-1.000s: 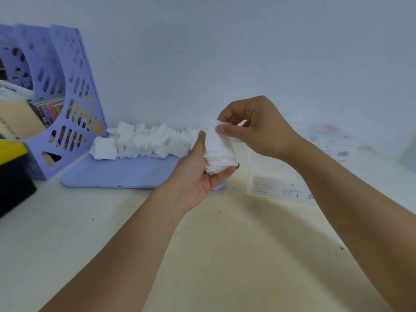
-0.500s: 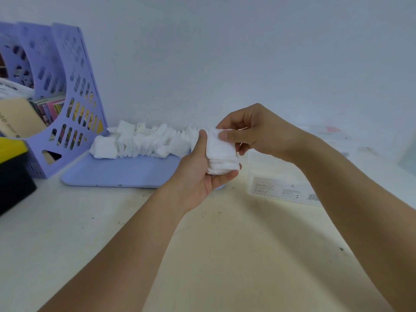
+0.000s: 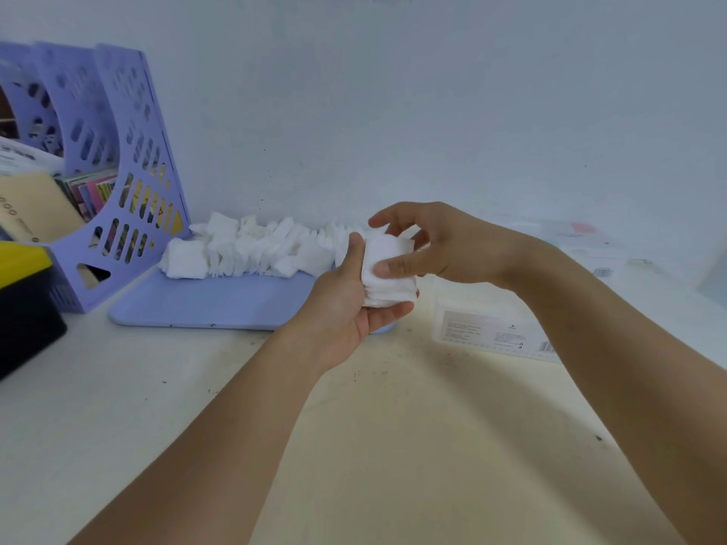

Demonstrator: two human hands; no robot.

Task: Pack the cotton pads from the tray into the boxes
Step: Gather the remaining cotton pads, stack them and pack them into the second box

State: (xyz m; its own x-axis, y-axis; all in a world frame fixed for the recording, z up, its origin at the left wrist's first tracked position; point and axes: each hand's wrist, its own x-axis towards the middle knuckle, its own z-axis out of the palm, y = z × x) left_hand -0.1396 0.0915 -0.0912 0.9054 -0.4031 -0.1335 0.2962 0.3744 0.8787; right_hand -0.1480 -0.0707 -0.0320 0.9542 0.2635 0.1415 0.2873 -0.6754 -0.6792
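While left hand (image 3: 346, 304) cups stack of pads (image 3: 387, 277) above tray (image 3: 220, 304), right hand (image 3: 436, 245) pinches its top; square edges first, then lower into clear box (image 3: 491, 332), right.

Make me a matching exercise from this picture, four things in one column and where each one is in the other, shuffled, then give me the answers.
Things:
1. stack of cotton pads
2. loose cotton pads
3. clear box
4. purple file rack

Places:
A. far left, against the wall
B. between the left hand and right hand
C. on the table, below the right forearm
D. along the back of the blue tray

Pairs: 1-B, 2-D, 3-C, 4-A
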